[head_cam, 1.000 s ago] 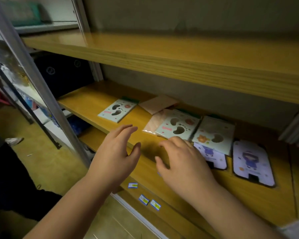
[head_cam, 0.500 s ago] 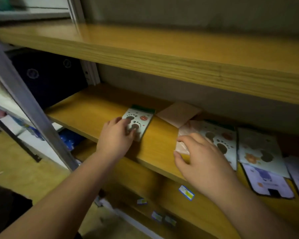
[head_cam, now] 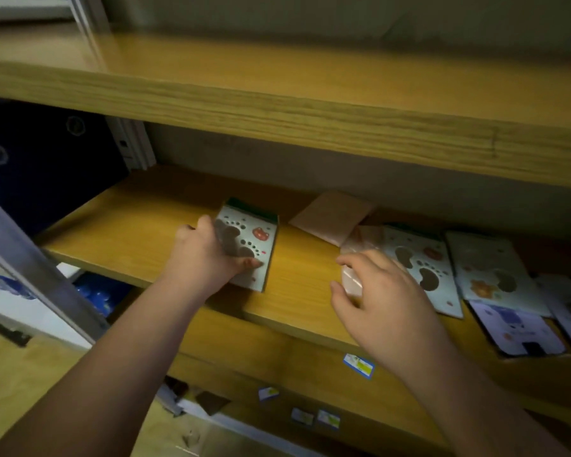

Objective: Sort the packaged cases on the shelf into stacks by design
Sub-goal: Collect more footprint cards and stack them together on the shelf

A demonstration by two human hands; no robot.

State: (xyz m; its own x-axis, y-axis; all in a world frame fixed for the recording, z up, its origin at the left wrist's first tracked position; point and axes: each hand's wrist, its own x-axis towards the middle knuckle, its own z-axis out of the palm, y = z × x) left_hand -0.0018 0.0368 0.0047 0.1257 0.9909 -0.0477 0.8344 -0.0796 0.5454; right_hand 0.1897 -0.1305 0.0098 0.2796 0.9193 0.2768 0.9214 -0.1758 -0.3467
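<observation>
Left hand (head_cam: 208, 255) pinches the light, slippery paw-print case (head_cam: 249, 245) by its side edge on the shelf (head_cam: 139, 232), best lifted there; right hand (head_cam: 376, 291) spreads open, holding nothing.

Dim wooden shelving (head_cam: 277, 103) on a grey metal upright (head_cam: 40, 275), yellowish floor (head_cam: 20, 384) below.
</observation>
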